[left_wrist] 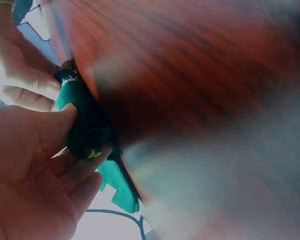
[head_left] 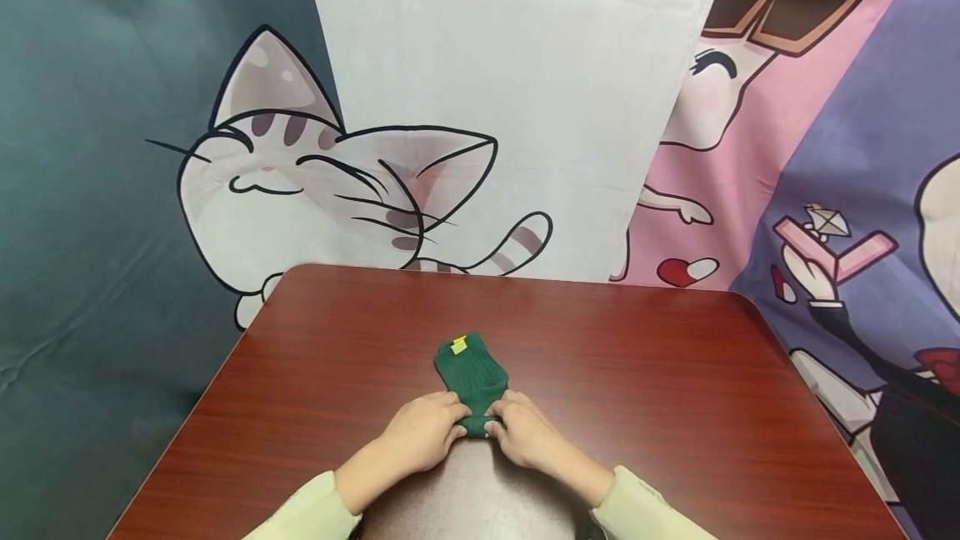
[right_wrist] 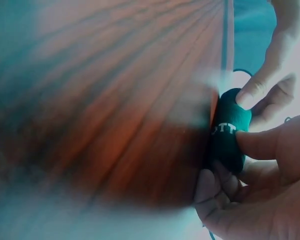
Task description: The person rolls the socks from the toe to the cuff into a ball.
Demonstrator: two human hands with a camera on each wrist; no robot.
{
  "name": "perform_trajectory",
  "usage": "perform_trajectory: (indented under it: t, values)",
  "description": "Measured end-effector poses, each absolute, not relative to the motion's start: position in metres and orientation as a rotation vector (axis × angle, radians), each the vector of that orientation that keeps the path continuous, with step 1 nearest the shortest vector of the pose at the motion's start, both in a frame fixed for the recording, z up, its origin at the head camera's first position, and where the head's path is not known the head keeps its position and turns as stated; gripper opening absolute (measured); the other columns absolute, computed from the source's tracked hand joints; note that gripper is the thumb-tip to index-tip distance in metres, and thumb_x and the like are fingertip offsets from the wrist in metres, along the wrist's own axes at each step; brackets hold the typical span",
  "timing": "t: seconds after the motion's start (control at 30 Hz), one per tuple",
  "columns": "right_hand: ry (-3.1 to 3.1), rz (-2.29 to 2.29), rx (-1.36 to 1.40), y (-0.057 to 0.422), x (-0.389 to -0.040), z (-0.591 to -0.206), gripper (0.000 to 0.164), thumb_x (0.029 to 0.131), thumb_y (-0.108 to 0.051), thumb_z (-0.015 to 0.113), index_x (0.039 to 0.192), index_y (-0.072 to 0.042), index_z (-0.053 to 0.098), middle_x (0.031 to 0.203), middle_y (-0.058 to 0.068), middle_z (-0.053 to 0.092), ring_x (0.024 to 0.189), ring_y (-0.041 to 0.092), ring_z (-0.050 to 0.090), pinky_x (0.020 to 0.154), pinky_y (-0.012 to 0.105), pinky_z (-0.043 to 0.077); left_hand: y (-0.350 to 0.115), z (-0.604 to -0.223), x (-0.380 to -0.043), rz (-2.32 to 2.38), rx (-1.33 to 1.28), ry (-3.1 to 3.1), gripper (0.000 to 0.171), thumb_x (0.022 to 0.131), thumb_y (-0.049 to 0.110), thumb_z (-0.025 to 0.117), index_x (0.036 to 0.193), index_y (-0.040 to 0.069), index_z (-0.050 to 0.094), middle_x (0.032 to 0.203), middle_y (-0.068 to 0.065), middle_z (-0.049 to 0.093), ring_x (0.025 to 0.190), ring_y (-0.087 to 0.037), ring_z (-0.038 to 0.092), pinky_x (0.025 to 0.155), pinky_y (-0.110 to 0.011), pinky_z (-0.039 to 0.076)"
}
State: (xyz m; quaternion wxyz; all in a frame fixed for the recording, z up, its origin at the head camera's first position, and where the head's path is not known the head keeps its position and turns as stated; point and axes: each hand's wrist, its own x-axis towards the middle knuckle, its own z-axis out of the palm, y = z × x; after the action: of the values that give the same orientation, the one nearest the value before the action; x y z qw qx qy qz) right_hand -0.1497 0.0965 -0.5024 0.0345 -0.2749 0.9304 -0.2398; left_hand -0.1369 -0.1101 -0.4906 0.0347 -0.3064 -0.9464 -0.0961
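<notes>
Dark green ribbed socks [head_left: 474, 369] lie on the table in the head view, their near end rolled into a thick tube. A small yellow patch [head_left: 459, 346] marks the flat far end. My left hand [head_left: 423, 433] pinches the left end of the roll between thumb and fingers. At the other end, my right hand [head_left: 527, 432] grips it the same way. White lettering shows on the rolled part [right_wrist: 231, 137] in the right wrist view. Seen from the left wrist, the roll [left_wrist: 82, 117] has a flat tail [left_wrist: 117, 185] stretching out beyond it.
The reddish-brown wooden table [head_left: 637, 373] has rounded far corners. Behind it hangs a cloth backdrop [head_left: 525, 65] with a cartoon cat and other printed figures. Pale green sleeves [head_left: 311, 511] cover both forearms.
</notes>
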Motion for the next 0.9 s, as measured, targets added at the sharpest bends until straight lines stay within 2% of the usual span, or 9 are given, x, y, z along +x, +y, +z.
perform_trajectory:
  t: [0.07, 0.2, 0.37, 0.47, 0.63, 0.77, 0.9]
  values:
    - [2.840, -0.771, -0.837, 0.097, -0.150, -0.503, 0.008, 0.093, -0.015, 0.072, 0.099, -0.012, 0.068, 0.094, -0.003, 0.062, 0.092, 0.016, 0.059, 0.081, 0.037, 0.050, -0.110, -0.490, -0.137, -0.301, -0.936, -2.918, 0.018, 0.093, 0.025, 0.072, 0.107, 0.014, 0.076, 0.091, 0.006, 0.063, 0.091, -0.014, 0.065, 0.078, -0.033, 0.057]
    - [2.832, -0.840, -0.866, 0.101, -0.149, -0.504, 0.024, 0.087, -0.016, 0.079, 0.103, -0.017, 0.062, 0.100, -0.002, 0.063, 0.097, 0.019, 0.061, 0.080, 0.040, 0.052, -0.111, -0.491, -0.140, -0.361, -0.932, -2.962, 0.019, 0.094, 0.025, 0.071, 0.109, 0.014, 0.077, 0.089, 0.007, 0.061, 0.089, -0.012, 0.062, 0.076, -0.031, 0.056]
    - [2.887, -0.852, -0.951, 0.105, -0.147, -0.507, 0.036, 0.075, -0.017, 0.089, 0.102, -0.020, 0.066, 0.099, -0.004, 0.060, 0.090, 0.014, 0.061, 0.076, 0.035, 0.053, -0.114, -0.494, -0.147, -0.531, -0.910, -3.044, 0.021, 0.096, 0.024, 0.069, 0.112, 0.013, 0.077, 0.093, 0.008, 0.061, 0.091, -0.010, 0.057, 0.081, -0.031, 0.053]
    - [2.914, -0.853, -0.971, 0.105, -0.147, -0.509, 0.036, 0.071, -0.017, 0.091, 0.099, -0.019, 0.069, 0.097, -0.005, 0.060, 0.087, 0.011, 0.060, 0.074, 0.033, 0.053, -0.114, -0.493, -0.150, -0.591, -0.896, -3.065, 0.021, 0.097, 0.024, 0.068, 0.113, 0.014, 0.077, 0.092, 0.008, 0.060, 0.091, -0.010, 0.055, 0.080, -0.032, 0.050]
    - [2.927, -0.871, -0.946, 0.103, -0.150, -0.509, 0.029, 0.072, -0.019, 0.091, 0.092, -0.019, 0.070, 0.092, -0.007, 0.061, 0.084, 0.012, 0.062, 0.072, 0.034, 0.053, -0.114, -0.494, -0.151, -0.621, -0.880, -3.066, 0.021, 0.099, 0.025, 0.065, 0.113, 0.014, 0.077, 0.095, 0.008, 0.062, 0.094, -0.012, 0.057, 0.079, -0.034, 0.049]
    - [2.873, -0.917, -0.875, 0.101, -0.153, -0.509, 0.023, 0.075, -0.018, 0.089, 0.088, -0.019, 0.070, 0.091, -0.007, 0.062, 0.085, 0.013, 0.063, 0.074, 0.036, 0.052, -0.115, -0.497, -0.152, -0.713, -0.869, -3.049, 0.019, 0.099, 0.022, 0.064, 0.114, 0.016, 0.075, 0.103, 0.005, 0.067, 0.101, -0.016, 0.060, 0.084, -0.039, 0.051]
    - [2.760, -1.028, -0.750, 0.102, -0.156, -0.510, 0.019, 0.078, -0.019, 0.087, 0.090, -0.019, 0.072, 0.092, -0.006, 0.062, 0.079, 0.010, 0.059, 0.071, 0.030, 0.050, -0.120, -0.498, -0.153, -0.825, -0.844, -3.034, 0.018, 0.097, 0.021, 0.068, 0.115, 0.022, 0.069, 0.111, 0.004, 0.068, 0.108, -0.018, 0.062, 0.091, -0.043, 0.052]
